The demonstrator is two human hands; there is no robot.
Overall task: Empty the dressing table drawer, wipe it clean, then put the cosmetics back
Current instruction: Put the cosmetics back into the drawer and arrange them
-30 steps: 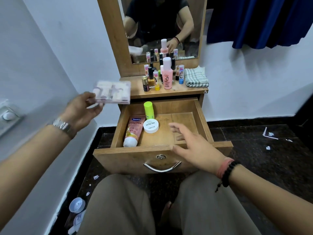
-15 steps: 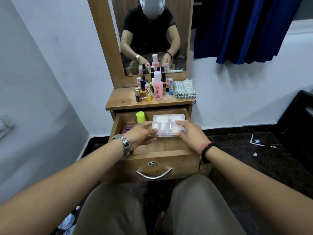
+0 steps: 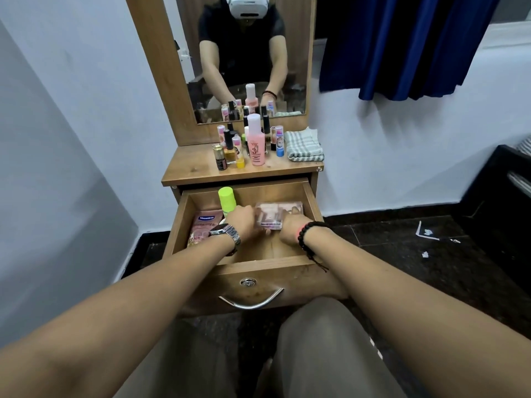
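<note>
We look down from a head camera at an open wooden drawer [image 3: 311, 196] of a small dressing table, and we place everything else relative to that drawer. Inside it, toward the right rear corner, sits a clear plastic makeup box [image 3: 273, 214] with pale pink contents. Both hands are in the drawer, one at each end of the box. The left hand [image 3: 242, 218], with a metal watch on its wrist, has its fingers curled against the box's left end and grips it. The right hand [image 3: 291, 224], with a black bead bracelet at the wrist, holds the box's right front corner (the fingertips are hidden behind the box, so we cannot tell exactly how they lie).

At the drawer's left side lies a pink Vaseline tube [image 3: 204, 225], and behind it, near the drawer's back wall, stands a bottle with a lime green cap [image 3: 226, 198].

On the tabletop just above the drawer stand a tall pink bottle [image 3: 256, 145] and a cluster of small bottles [image 3: 230, 150], with a folded checked cloth [image 3: 303, 143] to their right. Behind them rises a mirror [image 3: 250, 58]. Below the drawer's front, a curved metal handle [image 3: 250, 302] shows.
</note>
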